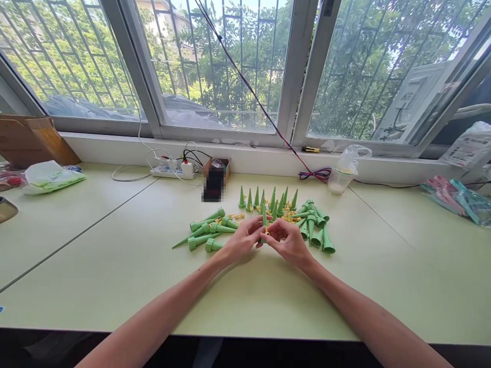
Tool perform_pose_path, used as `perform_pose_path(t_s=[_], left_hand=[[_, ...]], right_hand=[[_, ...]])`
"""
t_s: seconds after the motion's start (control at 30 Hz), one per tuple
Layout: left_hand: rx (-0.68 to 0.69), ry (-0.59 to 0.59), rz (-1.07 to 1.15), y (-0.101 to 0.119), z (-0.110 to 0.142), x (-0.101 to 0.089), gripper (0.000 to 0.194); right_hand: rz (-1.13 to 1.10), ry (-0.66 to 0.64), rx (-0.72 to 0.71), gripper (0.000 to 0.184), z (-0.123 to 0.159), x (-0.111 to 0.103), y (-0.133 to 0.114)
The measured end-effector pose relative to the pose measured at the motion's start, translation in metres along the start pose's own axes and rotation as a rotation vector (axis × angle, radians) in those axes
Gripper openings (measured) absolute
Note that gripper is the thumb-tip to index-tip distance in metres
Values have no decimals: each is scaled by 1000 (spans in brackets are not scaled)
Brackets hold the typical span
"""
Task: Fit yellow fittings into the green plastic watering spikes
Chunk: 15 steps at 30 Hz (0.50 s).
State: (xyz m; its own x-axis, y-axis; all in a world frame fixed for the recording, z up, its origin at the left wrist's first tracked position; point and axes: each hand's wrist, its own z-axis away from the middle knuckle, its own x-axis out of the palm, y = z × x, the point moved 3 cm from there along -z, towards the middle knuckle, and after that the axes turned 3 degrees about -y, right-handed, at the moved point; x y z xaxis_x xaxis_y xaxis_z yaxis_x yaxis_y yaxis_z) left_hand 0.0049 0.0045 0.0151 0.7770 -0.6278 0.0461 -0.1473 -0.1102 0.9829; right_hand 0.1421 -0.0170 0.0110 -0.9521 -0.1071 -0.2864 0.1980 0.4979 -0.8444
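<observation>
My left hand [242, 240] and my right hand [287, 241] meet at the middle of the pale green table [115, 266]. Together they pinch one green cone spike [264, 221] that points up between the fingertips, with a small yellow piece [267, 233] at its base. A pile of green spikes [209, 232] lies flat just left of my left hand. Another pile of green spikes [316, 227] lies right of my right hand. Behind the hands several spikes stand upright in a row [268, 199], with small yellow parts [287, 214] scattered among them.
A white power strip with plugs [172, 169] and a dark blurred box [214, 184] sit by the window sill. A plastic bag with a cup [343, 174] stands at the back right. Packets [456, 199] lie far right, a green-white pouch [49, 176] and cardboard [30, 138] far left.
</observation>
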Motion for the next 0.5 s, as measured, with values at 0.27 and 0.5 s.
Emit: perform_pose_path(t_s=[0.27, 0.5], left_hand=[[-12, 7, 12, 1, 0, 1, 48], [-10, 5, 7, 1, 0, 1, 49]], right_hand=[[2, -6, -9, 23, 0, 0, 1], [13, -7, 1, 24, -1, -1, 1]])
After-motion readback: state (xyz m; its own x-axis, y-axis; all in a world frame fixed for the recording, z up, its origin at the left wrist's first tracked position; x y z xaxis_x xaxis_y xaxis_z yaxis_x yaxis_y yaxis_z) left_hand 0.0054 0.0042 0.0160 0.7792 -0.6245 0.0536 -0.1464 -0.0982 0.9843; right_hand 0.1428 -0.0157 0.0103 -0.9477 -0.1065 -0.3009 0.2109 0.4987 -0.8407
